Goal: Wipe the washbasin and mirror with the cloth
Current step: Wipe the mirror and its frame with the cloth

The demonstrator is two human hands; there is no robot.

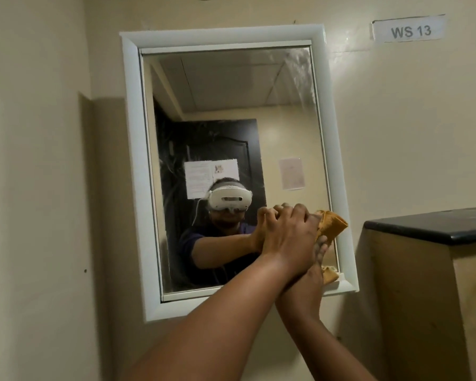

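A white-framed mirror [231, 111] hangs on the beige wall. A folded orange cloth [332, 223] is pressed against the glass near its lower right corner. My left hand [286, 232] lies over the cloth with fingers curled round it. My right hand [315, 264] comes up from below, mostly hidden under the left, and its fingers touch the cloth's lower edge. Both forearms cross in front of the mirror's bottom frame. The mirror shows a person wearing a white headset. The washbasin is out of view.
A beige partition with a dark top ledge [434, 225] stands right of the mirror, close to the cloth. A paper label reading "WS 13" [410, 30] is stuck on the wall above it. The left wall [33, 188] forms a corner.
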